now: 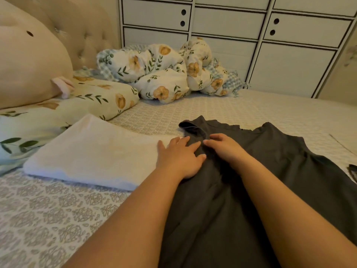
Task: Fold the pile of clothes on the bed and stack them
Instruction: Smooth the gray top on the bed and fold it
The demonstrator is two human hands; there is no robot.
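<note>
A dark grey garment [280,167] lies spread on the bed [48,219], running from the middle toward the lower right. Its left sleeve [190,128] is folded over near the top. My left hand [179,157] rests flat on the garment's left edge with fingers spread. My right hand [224,147] presses on the cloth just beside it, fingers bent down onto the fabric near the sleeve. A folded white garment [92,151] lies flat to the left, its right edge touching my left hand.
A floral pillow [67,107] and a bunched floral duvet [164,72] lie at the head of the bed. A large beige cushion [29,60] leans against the tufted headboard. White cabinets [251,35] stand behind the bed. A dark item [352,171] shows at the right edge.
</note>
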